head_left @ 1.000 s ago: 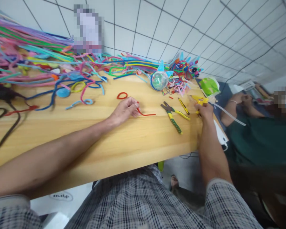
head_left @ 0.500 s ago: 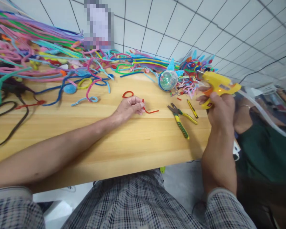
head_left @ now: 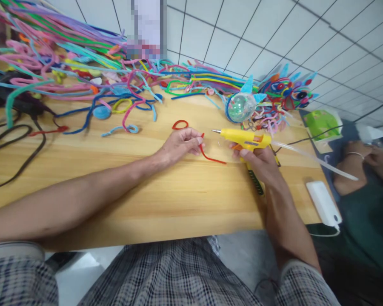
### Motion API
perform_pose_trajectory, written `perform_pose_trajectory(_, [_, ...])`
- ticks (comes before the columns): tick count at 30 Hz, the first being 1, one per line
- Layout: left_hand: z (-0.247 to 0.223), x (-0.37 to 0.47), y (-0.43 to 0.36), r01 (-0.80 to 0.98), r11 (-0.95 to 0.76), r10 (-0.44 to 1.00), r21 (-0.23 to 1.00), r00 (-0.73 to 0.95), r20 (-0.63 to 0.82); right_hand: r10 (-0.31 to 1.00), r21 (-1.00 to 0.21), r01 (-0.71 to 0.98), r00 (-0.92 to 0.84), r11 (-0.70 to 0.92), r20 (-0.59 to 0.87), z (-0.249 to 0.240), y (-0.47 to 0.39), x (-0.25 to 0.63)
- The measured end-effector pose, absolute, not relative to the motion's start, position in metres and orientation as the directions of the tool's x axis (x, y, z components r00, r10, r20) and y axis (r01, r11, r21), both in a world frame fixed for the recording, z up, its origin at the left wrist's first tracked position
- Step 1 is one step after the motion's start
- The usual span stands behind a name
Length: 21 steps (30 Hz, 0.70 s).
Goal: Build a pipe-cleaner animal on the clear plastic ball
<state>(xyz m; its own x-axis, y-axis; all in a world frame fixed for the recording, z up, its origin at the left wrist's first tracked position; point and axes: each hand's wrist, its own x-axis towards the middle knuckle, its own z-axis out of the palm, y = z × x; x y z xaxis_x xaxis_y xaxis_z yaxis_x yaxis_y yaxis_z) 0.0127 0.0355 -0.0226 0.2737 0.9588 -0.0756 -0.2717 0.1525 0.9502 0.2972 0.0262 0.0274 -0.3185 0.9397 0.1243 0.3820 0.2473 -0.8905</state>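
Between the thumb and fingers of my left hand (head_left: 185, 143) a red pipe cleaner (head_left: 213, 159) is pinched; its short tip points up and its longer tail runs right. My right hand (head_left: 258, 159) is wrapped round the grip of a yellow glue gun (head_left: 242, 137). The gun's metal nozzle points left, a short gap away from the red tip. A clear glue stick (head_left: 315, 159) sticks out of the gun's back end. Just behind my left hand lies a red pipe cleaner loop (head_left: 180, 124). Pliers (head_left: 255, 182) lie partly hidden under my right hand.
Many coloured pipe cleaners (head_left: 83, 63) are heaped along the back and left. A clear ball with blue spikes (head_left: 241, 107) stands behind the glue gun. At right are a white power bank (head_left: 324, 203), a green packet (head_left: 322, 125) and another person's hands (head_left: 357, 155). A black cable (head_left: 28, 157) lies left.
My right hand has brought the glue gun left and down from the right side, towards the red pipe cleaner. My left hand keeps its pinch. The view has turned somewhat to the right.
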Motion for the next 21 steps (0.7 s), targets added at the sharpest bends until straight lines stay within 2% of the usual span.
perform_pose_trajectory(4, [-0.024,0.014,0.035,-0.207,0.12,0.967,0.971,0.246,-0.067,0.938,-0.884,0.406,-0.335,0.231,0.091,0.023,0.021,0.295])
perform_pose_trajectory(11, [-0.024,0.014,0.034,-0.293,0.18,0.947,0.939,0.309,-0.085,0.932,-0.828,0.481,-0.341,0.287,0.125,0.012,0.018,0.298])
perform_pose_trajectory(21, [-0.022,0.014,0.034,-0.262,0.205,0.943,0.943,0.311,-0.118,0.921,-0.753,0.557,-0.353,0.349,0.166,0.011,0.016,0.299])
